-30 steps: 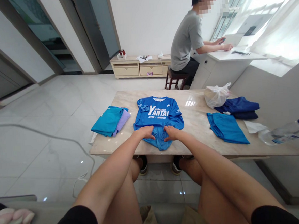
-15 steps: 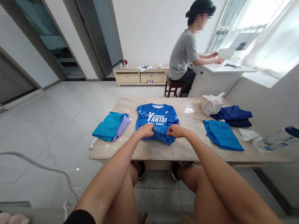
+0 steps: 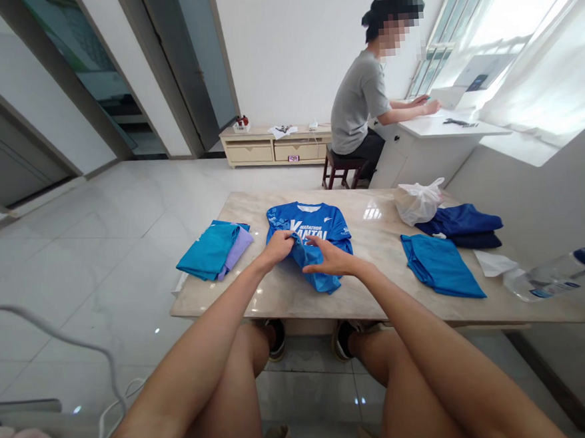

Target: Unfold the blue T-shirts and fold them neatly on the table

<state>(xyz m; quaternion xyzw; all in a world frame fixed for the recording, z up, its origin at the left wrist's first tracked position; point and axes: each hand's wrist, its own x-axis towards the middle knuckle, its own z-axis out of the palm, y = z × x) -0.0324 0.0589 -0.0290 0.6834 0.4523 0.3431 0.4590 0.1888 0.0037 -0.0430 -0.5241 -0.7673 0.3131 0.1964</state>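
A blue T-shirt [image 3: 330, 220] with white "Marathon Yantai" lettering lies on the marble-look table [image 3: 372, 293], its collar toward the far side. Its lower part is bunched up and partly raised. My left hand [image 3: 278, 247] pinches the lifted hem near the lettering. Just right of it, my right hand [image 3: 329, 256] has thumb and fingers spread around the raised cloth, with the fingers apart. Whether the right fingertips touch the fabric I cannot tell.
Folded teal and lilac clothes [image 3: 212, 251] lie at the table's left. To the right are a folded blue garment [image 3: 441, 265], dark blue clothes [image 3: 466, 227], a white plastic bag [image 3: 419, 202] and a clear bottle [image 3: 552, 281]. Beyond, a person [image 3: 359, 101] sits at a white desk.
My left hand has raised the hem up and toward the lettering. My right hand has loosened its pinch on the cloth, spread its fingers and moved slightly left.
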